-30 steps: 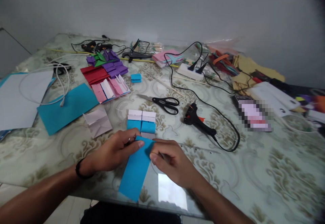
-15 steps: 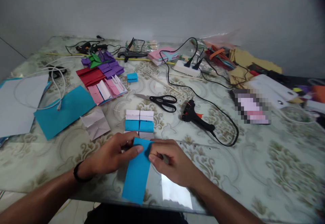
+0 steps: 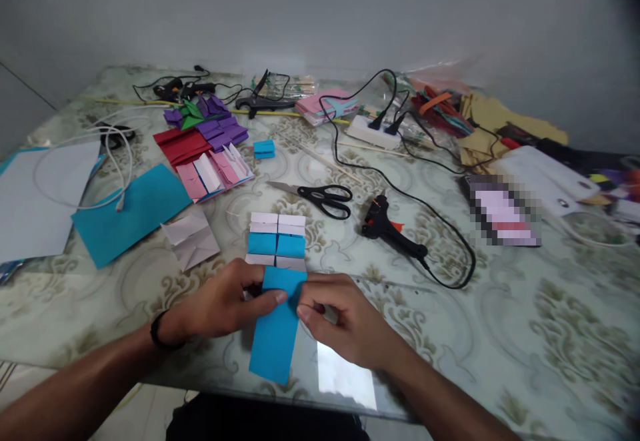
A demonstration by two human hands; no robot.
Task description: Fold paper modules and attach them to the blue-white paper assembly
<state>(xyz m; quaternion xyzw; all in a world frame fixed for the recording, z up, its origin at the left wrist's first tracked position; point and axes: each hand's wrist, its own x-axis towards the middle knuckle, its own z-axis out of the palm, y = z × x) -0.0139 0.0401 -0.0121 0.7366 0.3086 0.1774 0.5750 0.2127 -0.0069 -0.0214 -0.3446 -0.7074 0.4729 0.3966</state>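
A long blue strip of paper (image 3: 275, 344) is held between both hands near the table's front edge, its lower end pointing toward me. My left hand (image 3: 233, 301) pinches its upper part, thumb on top and fingers behind. My right hand (image 3: 337, 311) grips the upper right edge between curled fingers and thumb. Just beyond the hands lie folded white and blue paper pieces (image 3: 277, 245) in rows, partly covered by my fingers. Black-handled scissors (image 3: 325, 199) rest farther off, and a black glue gun (image 3: 393, 231) lies on its side to their right.
On the left are a blue sheet (image 3: 133, 214), a creased pale paper square (image 3: 190, 241), white sheets (image 3: 45, 201) and a white cable (image 3: 131, 161). Folded pink and white paper (image 3: 215, 173) lies behind. A white power strip (image 3: 373, 133) with black cords and a phone (image 3: 503, 214) sit right.
The lower end of the blue strip has risen slightly and shifted right. Both hands keep their hold on it, and the whole view has moved a little.
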